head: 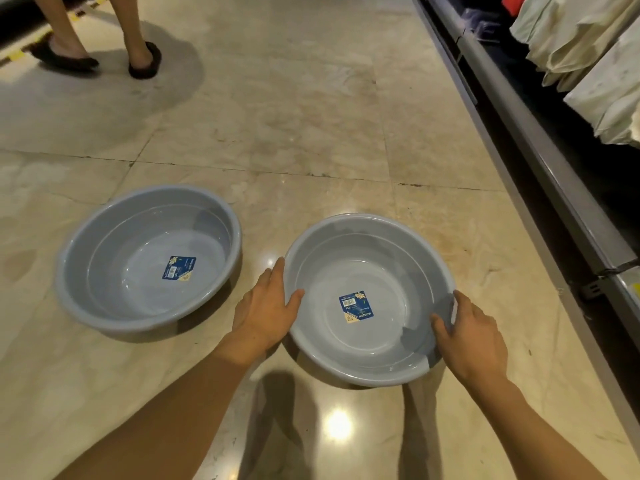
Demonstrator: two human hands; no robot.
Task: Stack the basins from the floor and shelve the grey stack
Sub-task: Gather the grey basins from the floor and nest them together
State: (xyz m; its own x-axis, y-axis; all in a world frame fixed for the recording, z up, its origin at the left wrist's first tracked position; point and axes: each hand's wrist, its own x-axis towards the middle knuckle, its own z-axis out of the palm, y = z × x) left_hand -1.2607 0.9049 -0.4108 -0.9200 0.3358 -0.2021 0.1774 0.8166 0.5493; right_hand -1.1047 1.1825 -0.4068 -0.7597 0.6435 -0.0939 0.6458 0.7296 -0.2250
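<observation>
— Where are the basins right now?

— 2 grey ones on the floor [311, 98], both upright, well apart. The nearer basin [369, 299] sits close to the base of the shelf [540, 161] that runs along the right side; it may already be a nested pair, since I see a second rim line at its far edge, but I cannot be sure. The other basin [149, 261] lies off to the left.

— And the hands?

— The left hand [266, 310] grips the nearer basin's left rim, thumb hooked inside, fingers down the outer wall. The right hand [467, 334] does the same on the right rim. Both are closed on it, not spread wide.

— So what's the sensible way to do this step?

— I'd say lift it level, carry it across over the left basin, and centre it before lowering. If it goes in tilted, one edge will likely catch the wall and jam.

— Anything to watch?

— Thumbs inside the rim are fine for this basin going in on top. The floor looks glossy, so the lower basin may slide if nudged sideways; better to come straight down. Another person's feet [104, 60] stand at the far left, clear of the path.
</observation>
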